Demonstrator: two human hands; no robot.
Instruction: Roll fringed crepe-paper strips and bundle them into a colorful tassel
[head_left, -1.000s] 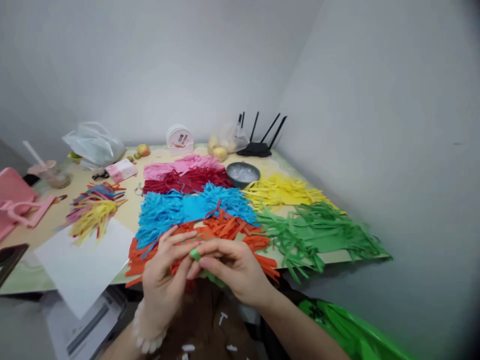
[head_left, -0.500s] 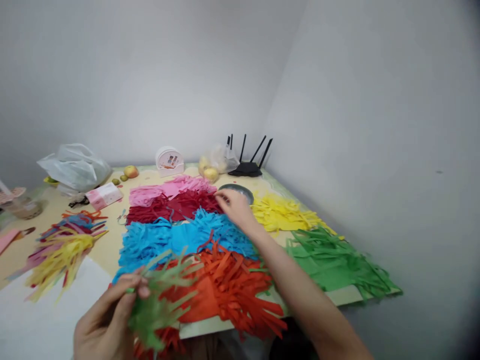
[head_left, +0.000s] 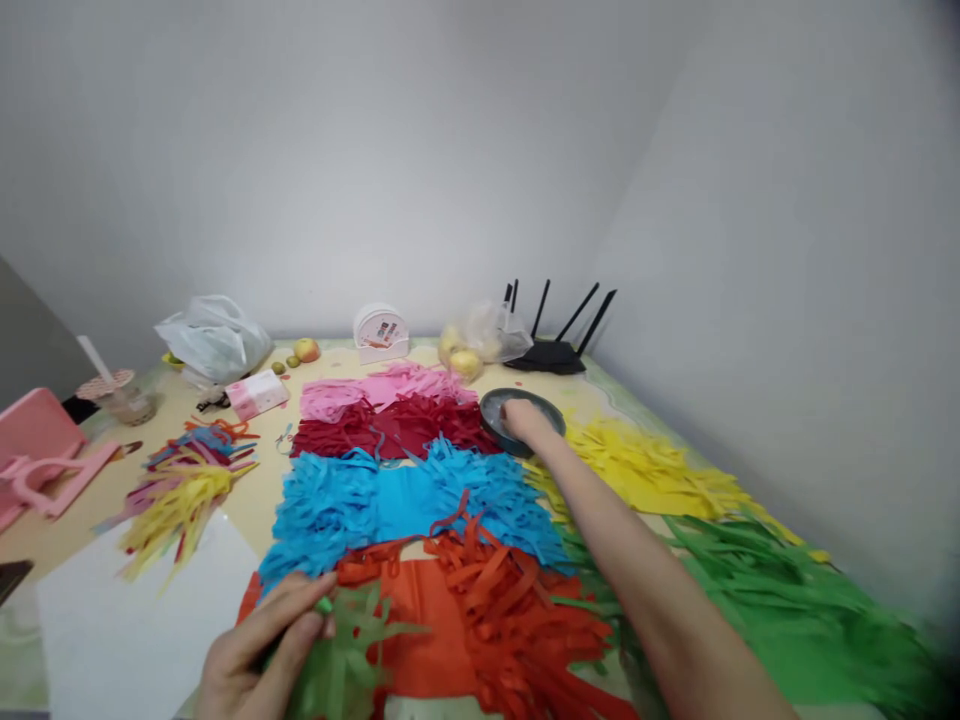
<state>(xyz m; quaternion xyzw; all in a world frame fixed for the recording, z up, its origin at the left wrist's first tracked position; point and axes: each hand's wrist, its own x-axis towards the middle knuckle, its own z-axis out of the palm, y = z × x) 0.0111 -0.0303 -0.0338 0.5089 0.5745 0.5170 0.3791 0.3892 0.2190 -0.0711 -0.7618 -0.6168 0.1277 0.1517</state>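
Two bare hands are seen above the tabletop. The left hand is at the near edge, and its thumb and fingers are pressed narrowly together, holding a green paper tassel by its tied end. The loose strips of this tassel hang to the right, in front of the orange fringed paper. The right hand is stretched far forward, and its fingers are inside the dark bowl; I cannot tell if they are holding something there. The bowl stands between the dark red fringed paper and the yellow fringed paper. Below the right forearm, blue fringed paper lies just behind the orange one. Farther left, a multicoloured tassel lies partly on a white sheet. Behind the bowl there is a black router with raised antennas.
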